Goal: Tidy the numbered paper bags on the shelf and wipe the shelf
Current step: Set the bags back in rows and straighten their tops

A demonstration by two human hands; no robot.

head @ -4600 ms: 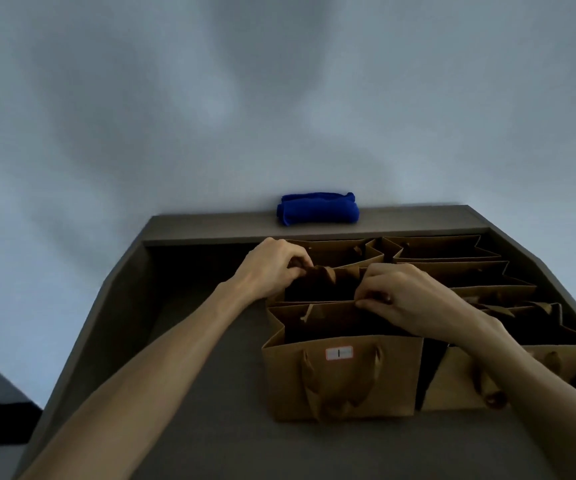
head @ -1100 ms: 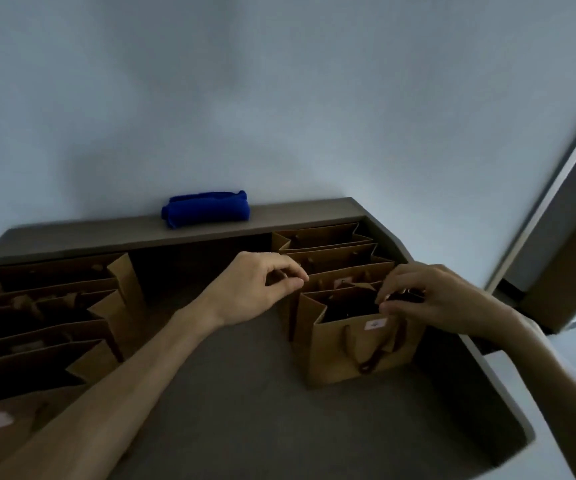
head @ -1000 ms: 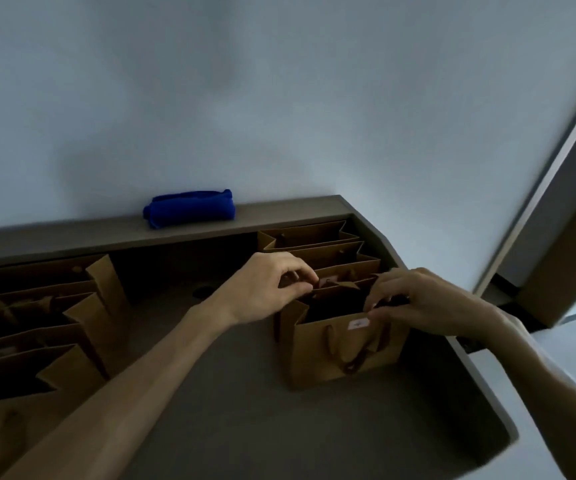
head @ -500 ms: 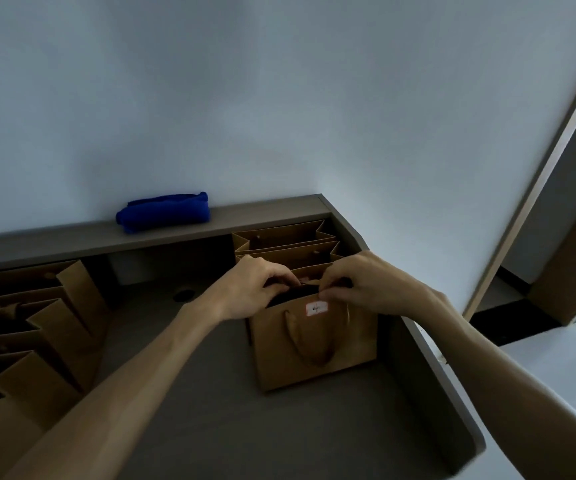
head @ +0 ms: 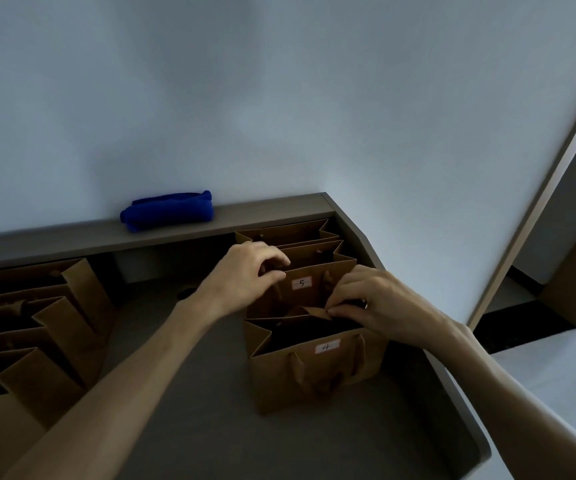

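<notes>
Right hand (head: 380, 304): fingers curled, pinching a folded paper flap at the back rim of bag 4 (head: 317, 372).
Left hand (head: 245, 275): fingers curled, gripping the top left edge of bag 5 (head: 302, 289).
Bag 5: stood upright right behind bag 4, at 12 o'clock from it.
More bags (head: 290, 237): 2 stood behind bag 5.
Bags on the left (head: 30, 334): a row at 9 o'clock, well apart.
Shelf (head: 182, 393): grey, under the bags.
Blue cloth (head: 168, 211): rolled on the back ledge, at 11 o'clock.
</notes>
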